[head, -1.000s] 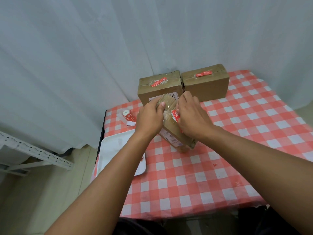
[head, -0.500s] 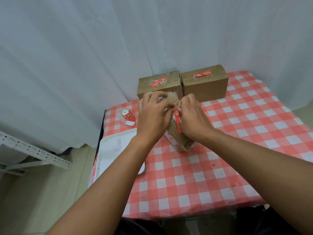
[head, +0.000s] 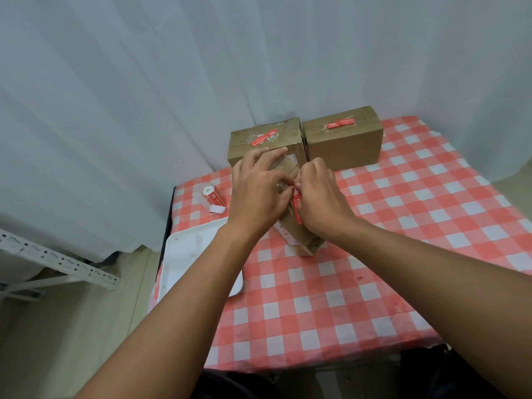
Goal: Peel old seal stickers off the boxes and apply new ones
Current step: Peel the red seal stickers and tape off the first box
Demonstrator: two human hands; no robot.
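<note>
A brown cardboard box [head: 299, 234] stands tilted on the checked table, mostly hidden behind both hands. A red seal sticker [head: 296, 207] runs down its near face. My right hand [head: 319, 200] pinches the sticker's upper end with curled fingers. My left hand [head: 259, 191] lies over the box's top left, its fingers spread along the box and its thumb by the sticker's top. Behind stand two more brown boxes, the left box [head: 267, 145] and the right box [head: 345, 139], each with a red sticker on top.
A roll of red stickers [head: 213, 197] lies at the table's back left. A white tray [head: 187, 260] sits at the left edge, partly under my left forearm. A white curtain hangs behind. A metal shelf frame [head: 57, 263] stands on the floor to the left.
My left hand has slid up over the box's top with fingers spreading. The box stands more upright and more of the red sticker shows beside my right hand.
</note>
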